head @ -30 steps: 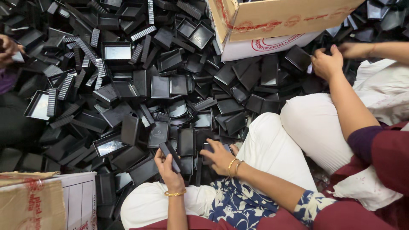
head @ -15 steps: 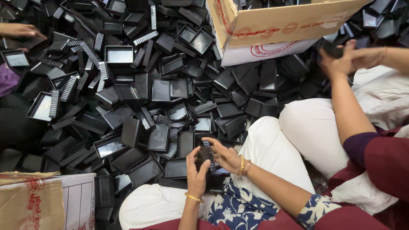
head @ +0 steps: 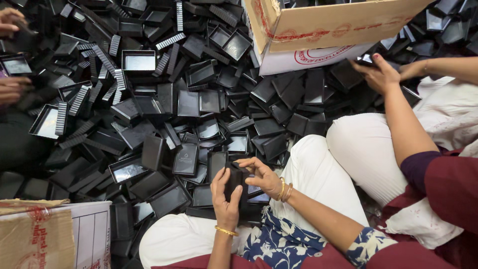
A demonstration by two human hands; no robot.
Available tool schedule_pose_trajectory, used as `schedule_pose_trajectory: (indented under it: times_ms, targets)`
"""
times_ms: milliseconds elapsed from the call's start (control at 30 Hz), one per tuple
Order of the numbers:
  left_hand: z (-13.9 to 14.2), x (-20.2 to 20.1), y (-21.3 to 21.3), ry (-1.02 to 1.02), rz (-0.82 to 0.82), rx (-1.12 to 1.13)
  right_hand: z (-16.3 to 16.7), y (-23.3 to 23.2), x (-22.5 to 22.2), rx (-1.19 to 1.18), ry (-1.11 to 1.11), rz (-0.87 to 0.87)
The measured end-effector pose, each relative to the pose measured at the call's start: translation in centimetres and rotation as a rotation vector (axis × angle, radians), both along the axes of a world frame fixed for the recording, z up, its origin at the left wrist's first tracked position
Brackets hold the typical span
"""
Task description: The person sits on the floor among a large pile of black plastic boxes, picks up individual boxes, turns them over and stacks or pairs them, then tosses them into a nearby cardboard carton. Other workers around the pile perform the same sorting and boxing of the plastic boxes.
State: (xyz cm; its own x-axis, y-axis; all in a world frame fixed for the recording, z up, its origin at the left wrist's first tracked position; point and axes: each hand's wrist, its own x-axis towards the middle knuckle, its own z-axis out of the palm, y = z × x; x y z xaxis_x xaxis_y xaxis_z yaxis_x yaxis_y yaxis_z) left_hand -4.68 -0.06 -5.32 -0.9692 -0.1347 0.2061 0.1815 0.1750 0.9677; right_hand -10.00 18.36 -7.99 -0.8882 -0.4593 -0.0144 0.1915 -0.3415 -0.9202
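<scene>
My left hand [head: 225, 200] and my right hand [head: 265, 177] meet above my white-trousered knees, both closed on a small black plastic box [head: 234, 180]. The left hand grips it from below and the right hand's fingers curl over its top and right side. Just beyond my hands spreads a big heap of black plastic trays and lids [head: 189, 104] covering the floor. I wear gold bangles on both wrists.
An open cardboard box [head: 318, 25] stands at the top. Another carton [head: 35, 239] sits bottom left. A seated person on the right handles a black tray with both hands [head: 383, 72]. Another person's hands [head: 11, 89] work at the left edge.
My left hand came back from the pile and joined my right hand on a black box over my lap. The person on the right drew their hands together near the big carton.
</scene>
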Motion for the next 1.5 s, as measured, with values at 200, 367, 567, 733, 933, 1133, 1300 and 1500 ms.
schedule_pose_trajectory:
  times_ms: [200, 367, 567, 733, 933, 1133, 1300, 1500]
  targets:
    - [1.5, 0.3, 0.8, 0.161, -0.068, -0.135, -0.2, 0.3, -0.6, 0.005, -0.099, -0.086]
    - [1.9, 0.1, 0.6, 0.189, -0.028, -0.109, -0.1, 0.6, -0.8, -0.189, -0.015, 0.026]
    - [1.7, 0.0, 0.1, 0.175, -0.061, -0.173, 0.1, 1.0, -0.9, -0.140, -0.012, 0.063]
    - [1.3, 0.0, -0.1, 0.152, -0.087, -0.134, 0.5, 0.9, -0.9, -0.173, -0.014, 0.064]
    - [1.0, -0.2, -0.9, 0.097, -0.128, -0.096, 0.5, 1.3, -1.1, -0.119, -0.009, 0.105]
    - [1.7, -0.6, -0.5, 0.117, -0.159, -0.100, 0.5, 1.3, -0.8, -0.132, -0.015, 0.068]
    - [1.7, -0.5, -0.2, 0.322, -0.048, -0.317, 1.2, 0.8, -0.7, -0.351, -0.447, -0.088]
    - [1.2, 0.1, -1.0, -0.004, 0.025, -0.187, 2.2, 2.3, -2.0, 0.263, 0.260, 0.110]
